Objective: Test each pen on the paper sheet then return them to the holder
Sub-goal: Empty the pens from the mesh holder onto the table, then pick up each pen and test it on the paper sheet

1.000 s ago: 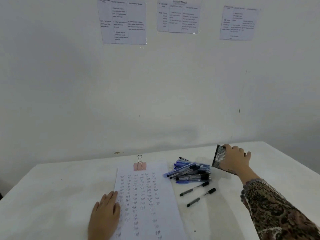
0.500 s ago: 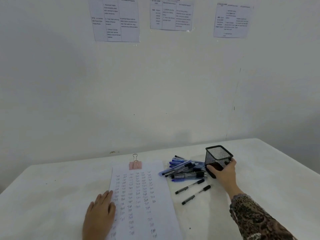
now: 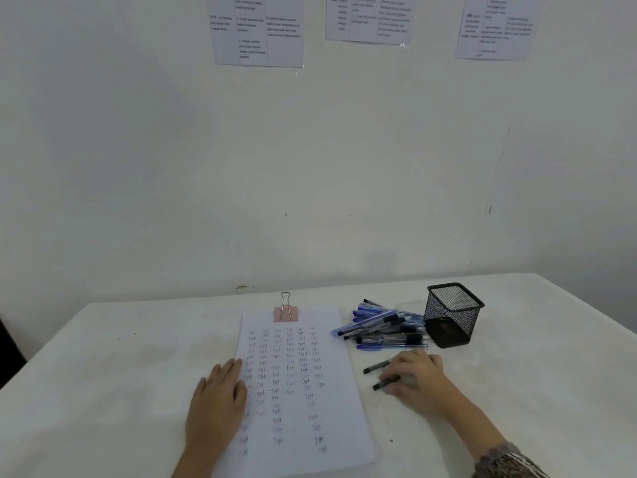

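Soft, even daylight; slight overall blur.

Handwritten "Test" repeated in rows and columns down the paper sheet (image 3: pixel 331 426) at lower centre, three printed notices (image 3: pixel 258 29) along the top edge, their text too blurred to read

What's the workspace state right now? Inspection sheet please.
Surface: white table against a white wall.
Job's things: white paper sheet covered in handwriting, pink binder clip on top edge; heap of blue and black pens beside it; black mesh holder upright right of heap; two loose black pens nearer.
Clutter: nothing seen.
Hands: left hand flat on sheet's left edge; right hand on one loose pen, grip unclear.
Cables: nothing seen.
Surroundings: three printed sheets on wall.
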